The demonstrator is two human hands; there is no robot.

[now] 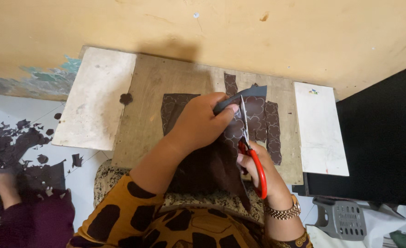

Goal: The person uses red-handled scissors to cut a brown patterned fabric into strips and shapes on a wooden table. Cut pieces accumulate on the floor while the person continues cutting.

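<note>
The left hand (198,124) pinches a dark brown patterned fabric (253,115) over the middle of the bench (143,133), and the right hand (258,167) has its grip closed through the red handles of the scissors (251,154), blades in the fabric. The bench is rough worn wood against a yellow wall (258,32); brown scraps (23,138) lie on the white tiled floor at the left.

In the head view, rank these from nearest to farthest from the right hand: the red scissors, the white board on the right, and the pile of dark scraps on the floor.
1. Red scissors: held in the right hand itself.
2. White board: just right of the hand, on the table edge.
3. Pile of dark scraps: far left, on the floor.
</note>
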